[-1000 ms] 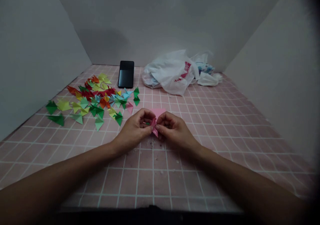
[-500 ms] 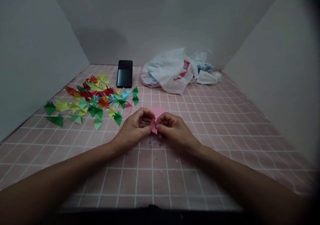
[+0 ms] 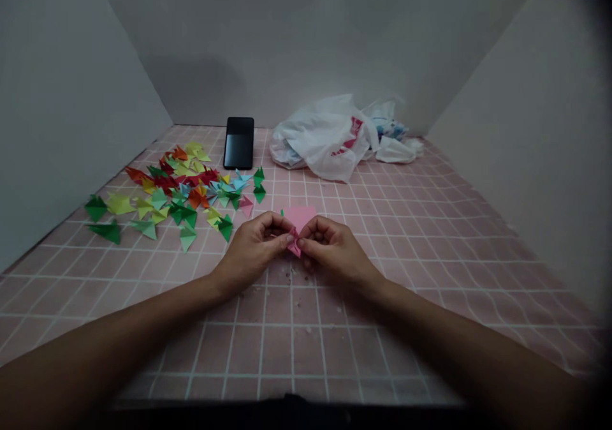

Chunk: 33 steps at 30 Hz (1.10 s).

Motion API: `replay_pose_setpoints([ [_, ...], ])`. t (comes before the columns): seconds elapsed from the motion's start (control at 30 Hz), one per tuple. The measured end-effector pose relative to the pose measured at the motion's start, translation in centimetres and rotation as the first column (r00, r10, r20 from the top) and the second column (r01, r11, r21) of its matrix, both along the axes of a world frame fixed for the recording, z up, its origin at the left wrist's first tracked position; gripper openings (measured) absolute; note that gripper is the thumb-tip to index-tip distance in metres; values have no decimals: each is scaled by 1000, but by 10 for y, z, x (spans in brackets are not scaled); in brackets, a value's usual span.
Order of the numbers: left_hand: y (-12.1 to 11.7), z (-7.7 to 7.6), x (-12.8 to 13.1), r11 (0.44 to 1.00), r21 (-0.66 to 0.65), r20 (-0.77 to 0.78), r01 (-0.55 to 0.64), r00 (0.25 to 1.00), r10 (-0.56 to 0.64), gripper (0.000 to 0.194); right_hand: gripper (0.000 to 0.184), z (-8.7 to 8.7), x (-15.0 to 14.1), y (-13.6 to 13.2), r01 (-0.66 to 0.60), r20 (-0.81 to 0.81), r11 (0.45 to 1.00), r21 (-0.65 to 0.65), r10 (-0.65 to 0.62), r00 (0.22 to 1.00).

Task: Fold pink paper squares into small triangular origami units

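My left hand (image 3: 255, 248) and my right hand (image 3: 335, 248) meet at the fingertips, pinching a folded pink paper piece (image 3: 300, 221) between them. Its upper part stands out above my fingers, and its lower tip shows between my thumbs. A small green paper tip (image 3: 282, 213) pokes out just above my left fingers. To the left of my left hand lies a loose spread of folded origami units (image 3: 176, 191) in green, red, yellow, orange and blue. The nearest dark green unit (image 3: 224, 227) is close to my left knuckles.
A black smartphone (image 3: 239, 143) lies at the back of the pink grid mat (image 3: 291, 353). A crumpled white plastic bag (image 3: 325, 140) and other white and blue wrapping sit at the back right. Grey walls (image 3: 71, 98) bound the left, back and right. Small paper crumbs lie near my wrists.
My left fingers have closed further over the pink piece and hide the green bit that showed between them. The green tip now shows above my left hand. The scattered units have not moved.
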State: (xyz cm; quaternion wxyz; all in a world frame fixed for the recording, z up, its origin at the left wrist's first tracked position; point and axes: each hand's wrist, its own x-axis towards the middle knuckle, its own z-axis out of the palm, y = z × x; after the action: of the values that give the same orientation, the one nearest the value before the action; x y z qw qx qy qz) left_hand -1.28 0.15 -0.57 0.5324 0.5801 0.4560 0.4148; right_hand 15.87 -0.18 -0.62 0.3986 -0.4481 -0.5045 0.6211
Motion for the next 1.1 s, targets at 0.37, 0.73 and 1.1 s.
replay_pose_setpoints([
  [0.37, -2, 1, 1, 1000, 0, -22, -9, 1000, 9, 15, 18, -1, 1, 0, -19, 13, 1000, 15, 19, 1000],
  [0.73, -3, 1, 0, 995, 103, -125, -8, 992, 21, 13, 19, 2, 0, -2, -23, 59, 1000, 15, 22, 998],
  [1.1, -3, 4, 0, 987, 159, -175, 12, 984, 16, 14, 21, 2, 2, -2, -13, 139, 996, 83, 1, 990],
])
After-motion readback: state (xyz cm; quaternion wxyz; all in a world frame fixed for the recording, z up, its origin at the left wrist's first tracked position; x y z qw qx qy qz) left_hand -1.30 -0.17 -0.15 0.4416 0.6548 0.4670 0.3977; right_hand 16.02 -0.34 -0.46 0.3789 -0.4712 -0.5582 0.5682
